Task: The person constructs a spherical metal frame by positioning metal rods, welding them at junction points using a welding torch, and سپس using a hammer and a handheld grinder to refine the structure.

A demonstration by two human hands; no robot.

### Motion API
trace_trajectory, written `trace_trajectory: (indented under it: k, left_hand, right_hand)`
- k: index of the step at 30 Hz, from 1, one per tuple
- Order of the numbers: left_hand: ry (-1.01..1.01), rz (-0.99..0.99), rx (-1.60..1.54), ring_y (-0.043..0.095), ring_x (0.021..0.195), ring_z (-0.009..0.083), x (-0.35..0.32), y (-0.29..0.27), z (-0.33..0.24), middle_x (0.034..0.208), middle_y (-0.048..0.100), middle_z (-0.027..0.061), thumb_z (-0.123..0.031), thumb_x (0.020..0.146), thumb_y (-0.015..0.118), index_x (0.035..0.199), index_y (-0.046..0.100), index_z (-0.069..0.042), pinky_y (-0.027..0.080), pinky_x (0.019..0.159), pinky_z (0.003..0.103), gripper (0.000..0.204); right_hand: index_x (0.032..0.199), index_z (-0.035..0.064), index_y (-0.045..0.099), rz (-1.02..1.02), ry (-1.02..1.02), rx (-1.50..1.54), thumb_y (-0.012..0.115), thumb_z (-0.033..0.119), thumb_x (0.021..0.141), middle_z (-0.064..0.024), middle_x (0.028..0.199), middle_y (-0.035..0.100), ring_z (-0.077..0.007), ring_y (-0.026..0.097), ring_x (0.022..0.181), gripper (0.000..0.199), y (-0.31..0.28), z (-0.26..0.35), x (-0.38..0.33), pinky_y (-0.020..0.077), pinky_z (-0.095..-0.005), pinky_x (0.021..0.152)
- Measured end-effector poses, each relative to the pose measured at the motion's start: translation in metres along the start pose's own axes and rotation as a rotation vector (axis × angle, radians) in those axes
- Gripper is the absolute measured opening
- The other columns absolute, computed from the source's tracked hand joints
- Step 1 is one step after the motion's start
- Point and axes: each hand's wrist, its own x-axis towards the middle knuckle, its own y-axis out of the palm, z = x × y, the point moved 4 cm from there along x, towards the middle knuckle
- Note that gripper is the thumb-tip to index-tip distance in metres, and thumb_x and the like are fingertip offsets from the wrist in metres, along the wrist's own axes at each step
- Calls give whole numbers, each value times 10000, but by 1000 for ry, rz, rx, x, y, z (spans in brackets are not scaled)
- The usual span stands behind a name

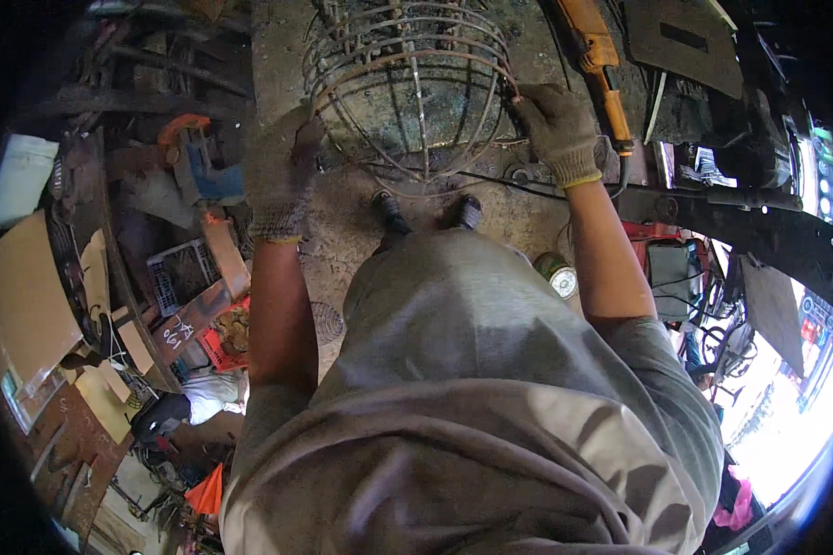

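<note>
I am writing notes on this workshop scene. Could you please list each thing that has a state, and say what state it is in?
Wire cage: lying on the dirty floor, rusty, held at both sides.
Left hand: gloved, gripping the cage's left rim.
Right hand: gloved, gripping the cage's right rim.
Orange power tool: lying beside the right hand, not held.
Black cable: loose on the floor under the cage.

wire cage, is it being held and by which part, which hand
Both gloved hands grip the round wire cage by its outer rim: the left hand on its left side, the right hand on its right side.
</note>
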Motion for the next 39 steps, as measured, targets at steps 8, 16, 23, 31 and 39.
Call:
trace_trajectory:
  k: [8, 16, 23, 31, 39]
  left_hand:
    - [-57, -36, -182, 692, 1036, 259, -7, 10, 19, 1128, 733, 135, -307, 961, 705, 1228, 704, -44, 530, 885, 368, 375]
    - [-271, -25, -362, 698, 1072, 318, -14, 22, 31, 1159, 718, 193, -380, 1024, 566, 1208, 703, -37, 530, 900, 386, 413]
    - [-40, -4, -65, 710, 995, 298, -5, 4, 10, 1104, 739, 148, -284, 1002, 631, 1162, 720, -52, 537, 851, 381, 296]
    - [137, -99, 62, 720, 926, 355, -1, -2, 1, 1065, 739, 162, -251, 998, 622, 1165, 712, -91, 561, 780, 429, 248]
    - [30, -43, -27, 726, 934, 333, 2, -1, -1, 1037, 750, 156, -355, 989, 632, 1138, 734, -47, 541, 813, 409, 357]
  right_hand:
    - [1029, 117, 783, -42, -20, 51, 702, 349, 902, -123, 972, 733, -325, 708, 896, 277, -1, 1, -1, 553, -406, 770]
    - [1047, 131, 784, -18, -1, 54, 695, 371, 915, -116, 960, 735, -327, 710, 884, 288, 0, 0, 1, 556, -405, 764]
    - [1083, 135, 779, -29, -6, 79, 694, 356, 917, -120, 953, 733, -330, 709, 883, 289, 1, -2, 0, 553, -408, 765]
    - [1065, 111, 778, -22, 1, 122, 708, 308, 908, -133, 929, 727, -327, 708, 867, 261, -2, 3, 1, 553, -399, 753]
    - [1060, 107, 778, -16, -12, 130, 714, 303, 902, -144, 937, 724, -335, 707, 864, 259, 2, -5, 1, 553, -406, 747]
